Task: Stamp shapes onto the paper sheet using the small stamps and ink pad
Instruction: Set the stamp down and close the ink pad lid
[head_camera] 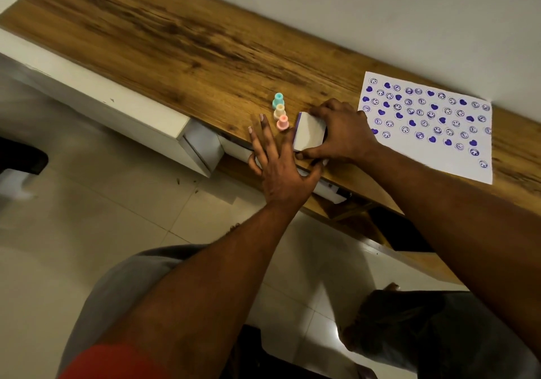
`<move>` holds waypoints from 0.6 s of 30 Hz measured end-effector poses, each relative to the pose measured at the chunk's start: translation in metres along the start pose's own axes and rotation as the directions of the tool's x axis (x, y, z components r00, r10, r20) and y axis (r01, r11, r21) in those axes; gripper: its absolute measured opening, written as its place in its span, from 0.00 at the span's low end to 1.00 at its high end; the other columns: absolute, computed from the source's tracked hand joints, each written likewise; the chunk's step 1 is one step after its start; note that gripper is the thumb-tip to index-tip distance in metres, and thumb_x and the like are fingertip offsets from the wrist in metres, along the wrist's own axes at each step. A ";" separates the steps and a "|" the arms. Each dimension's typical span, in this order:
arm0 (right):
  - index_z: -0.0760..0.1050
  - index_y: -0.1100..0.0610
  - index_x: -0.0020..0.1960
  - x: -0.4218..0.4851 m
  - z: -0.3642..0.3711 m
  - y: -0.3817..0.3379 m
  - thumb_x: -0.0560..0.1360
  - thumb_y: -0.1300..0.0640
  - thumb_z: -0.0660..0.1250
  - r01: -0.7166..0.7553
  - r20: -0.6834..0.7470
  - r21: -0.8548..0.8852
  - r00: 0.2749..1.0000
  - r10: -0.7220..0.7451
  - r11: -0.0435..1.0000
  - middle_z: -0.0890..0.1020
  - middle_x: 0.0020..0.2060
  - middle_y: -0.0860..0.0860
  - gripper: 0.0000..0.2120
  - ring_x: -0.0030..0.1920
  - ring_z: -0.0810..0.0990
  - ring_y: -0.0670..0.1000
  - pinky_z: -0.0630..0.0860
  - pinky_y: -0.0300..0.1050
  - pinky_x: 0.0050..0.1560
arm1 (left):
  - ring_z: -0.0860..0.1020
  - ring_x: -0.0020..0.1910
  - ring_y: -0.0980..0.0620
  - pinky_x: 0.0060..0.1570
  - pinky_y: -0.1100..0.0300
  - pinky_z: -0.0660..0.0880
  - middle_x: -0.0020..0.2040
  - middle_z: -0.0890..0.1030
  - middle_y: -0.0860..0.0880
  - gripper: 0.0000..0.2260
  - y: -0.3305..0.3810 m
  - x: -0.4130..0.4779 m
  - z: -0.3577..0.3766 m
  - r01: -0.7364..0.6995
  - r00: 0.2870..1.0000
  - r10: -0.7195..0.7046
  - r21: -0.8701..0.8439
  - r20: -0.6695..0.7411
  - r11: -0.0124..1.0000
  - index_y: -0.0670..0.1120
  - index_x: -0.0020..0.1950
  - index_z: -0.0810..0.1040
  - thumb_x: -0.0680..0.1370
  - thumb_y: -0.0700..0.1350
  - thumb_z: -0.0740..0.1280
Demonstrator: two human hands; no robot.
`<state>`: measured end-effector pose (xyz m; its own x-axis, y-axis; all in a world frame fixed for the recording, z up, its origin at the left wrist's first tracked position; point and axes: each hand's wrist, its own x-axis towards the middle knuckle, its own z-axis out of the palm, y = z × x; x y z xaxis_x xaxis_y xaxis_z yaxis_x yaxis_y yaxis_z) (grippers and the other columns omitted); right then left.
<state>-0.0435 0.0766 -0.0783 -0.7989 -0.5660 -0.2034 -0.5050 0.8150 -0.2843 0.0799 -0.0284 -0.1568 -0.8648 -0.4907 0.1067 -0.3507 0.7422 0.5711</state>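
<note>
A white paper sheet (433,156) lies on the right of the wooden desk (181,45), covered with several purple hearts and smiley prints. Three small stamps stand in a row near the desk's front edge: teal (278,100), cream (280,111) and pink (282,122). Just right of them is the ink pad case (309,131), its grey lid raised with a purple edge showing. My right hand (341,133) grips the lid from the right, fingers curled over it. My left hand (278,162) lies flat with straight fingers against the case's left side.
The desk runs along a pale wall. A white cabinet (117,109) and a part-open drawer (205,144) sit under the desk's front edge. Below are pale floor tiles and my knees in grey cloth.
</note>
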 end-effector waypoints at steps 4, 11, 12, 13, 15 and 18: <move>0.67 0.50 0.77 0.023 -0.006 0.016 0.60 0.25 0.74 -0.059 -0.041 0.022 0.997 0.060 0.998 0.71 0.72 0.52 0.53 0.71 0.69 0.57 0.68 0.61 0.68 | 0.40 0.86 0.40 0.79 0.38 0.45 0.88 0.44 0.43 0.50 -0.005 0.012 -0.007 -0.070 0.991 0.064 -0.043 -0.120 0.997 0.52 0.86 0.60 0.72 0.77 0.68; 0.66 0.48 0.78 0.094 -0.039 0.049 0.60 0.23 0.73 -0.175 -0.034 -0.005 0.984 0.175 0.985 0.70 0.74 0.54 0.54 0.74 0.67 0.60 0.63 0.64 0.71 | 0.43 0.87 0.42 0.79 0.39 0.45 0.88 0.47 0.43 0.43 -0.012 0.042 -0.023 -0.066 0.955 0.009 -0.182 -0.297 0.981 0.50 0.84 0.64 0.77 0.76 0.58; 0.66 0.48 0.78 0.101 -0.043 0.054 0.60 0.23 0.73 -0.182 -0.040 -0.014 0.983 0.181 0.983 0.71 0.73 0.55 0.54 0.73 0.68 0.60 0.64 0.63 0.70 | 0.43 0.87 0.42 0.79 0.40 0.44 0.88 0.47 0.43 0.42 -0.012 0.045 -0.024 -0.053 0.950 -0.009 -0.190 -0.312 0.980 0.50 0.84 0.64 0.77 0.76 0.56; 0.67 0.49 0.78 0.107 -0.046 0.058 0.60 0.23 0.74 -0.189 -0.046 -0.021 0.981 0.188 0.982 0.72 0.72 0.56 0.54 0.73 0.69 0.60 0.64 0.63 0.70 | 0.43 0.87 0.43 0.79 0.41 0.44 0.88 0.47 0.44 0.42 -0.012 0.048 -0.023 -0.038 0.946 -0.029 -0.197 -0.324 0.980 0.50 0.84 0.64 0.78 0.76 0.54; 0.66 0.48 0.78 0.116 -0.049 0.065 0.60 0.24 0.74 -0.196 -0.038 -0.023 0.980 0.195 0.980 0.72 0.71 0.55 0.53 0.72 0.70 0.60 0.64 0.64 0.69 | 0.43 0.87 0.44 0.78 0.43 0.43 0.88 0.47 0.45 0.41 -0.014 0.052 -0.021 -0.010 0.943 -0.061 -0.210 -0.328 0.978 0.51 0.84 0.64 0.79 0.76 0.52; 0.66 0.49 0.78 0.123 -0.047 0.072 0.60 0.24 0.75 -0.197 -0.030 0.006 0.980 0.197 0.980 0.72 0.71 0.55 0.54 0.71 0.70 0.60 0.64 0.65 0.69 | 0.43 0.87 0.45 0.78 0.42 0.44 0.88 0.46 0.47 0.41 -0.018 0.052 -0.016 0.011 0.947 -0.079 -0.213 -0.311 0.977 0.52 0.84 0.63 0.79 0.76 0.52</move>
<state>-0.1928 0.0715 -0.0800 -0.8922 -0.3901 -0.2276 -0.3356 0.9099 -0.2438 0.0465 -0.0747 -0.1489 -0.6797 -0.6651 0.3093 -0.2753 0.6222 0.7328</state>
